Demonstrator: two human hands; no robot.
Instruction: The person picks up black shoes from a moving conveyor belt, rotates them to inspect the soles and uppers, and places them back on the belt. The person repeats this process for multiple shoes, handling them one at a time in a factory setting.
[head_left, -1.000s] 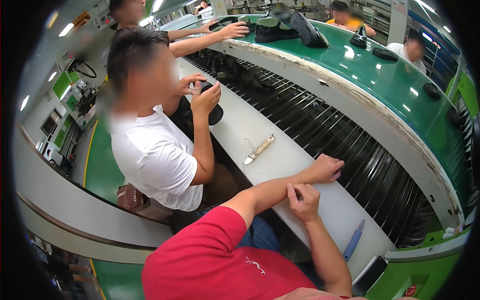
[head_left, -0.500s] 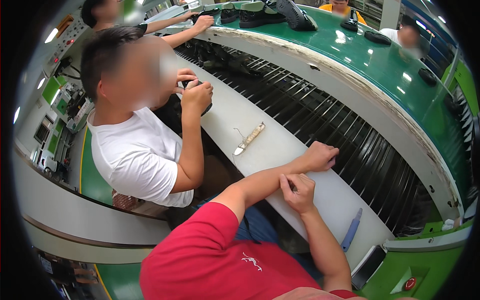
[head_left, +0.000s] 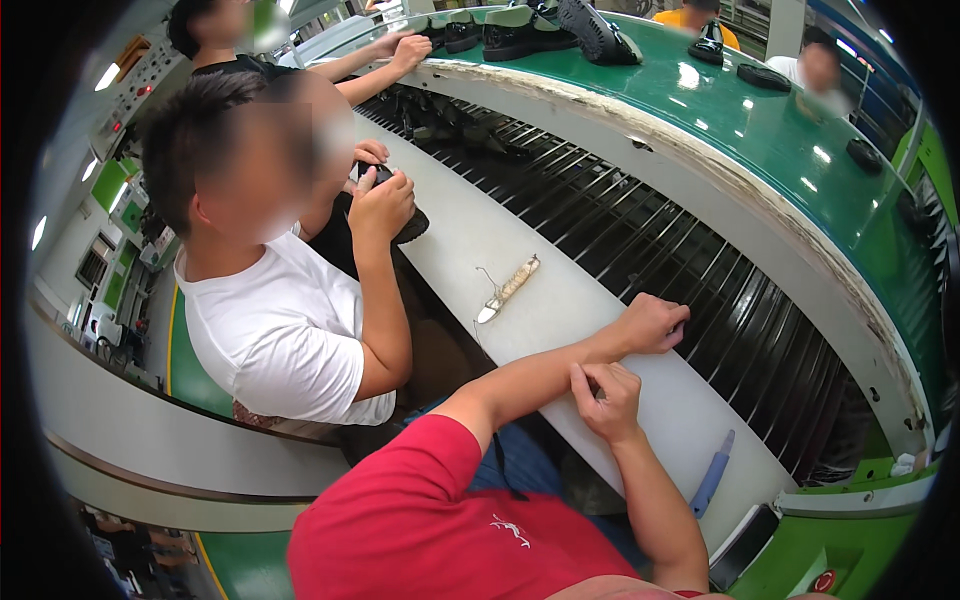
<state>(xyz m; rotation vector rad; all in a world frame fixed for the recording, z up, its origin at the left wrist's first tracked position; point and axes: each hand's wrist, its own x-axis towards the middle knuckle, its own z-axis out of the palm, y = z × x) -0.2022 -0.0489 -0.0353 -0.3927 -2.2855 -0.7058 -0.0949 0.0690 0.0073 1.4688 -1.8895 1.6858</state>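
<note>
My left hand (head_left: 655, 323) rests past the far edge of the white worktop (head_left: 455, 235), by the metal rollers, its fingers loosely curled with nothing visible in them. Against my left forearm, near the wrist, is my right hand (head_left: 610, 402), fingers bent in and thumb side toward the arm; nothing shows in it. Left of my left hand lies a slim tool wrapped in pale, worn material (head_left: 512, 288), with a whitish tip and a thin dark strand beside it. A blue pen-like tool (head_left: 711, 477) lies to the right of my right hand.
A co-worker in a white shirt (head_left: 285, 320) sits at left, holding a black shoe (head_left: 412, 226). Rollers (head_left: 640, 235) run beyond the worktop. Black shoes (head_left: 525, 40) stand on the raised green surface (head_left: 690, 110). A dark flat device (head_left: 745, 545) and red button (head_left: 823, 580) are near right.
The whole view has shifted slightly. My hands keep nearly the same pose, right hand at my left forearm. The co-worker's hands and shoe have turned a little, showing more of the shoe.
</note>
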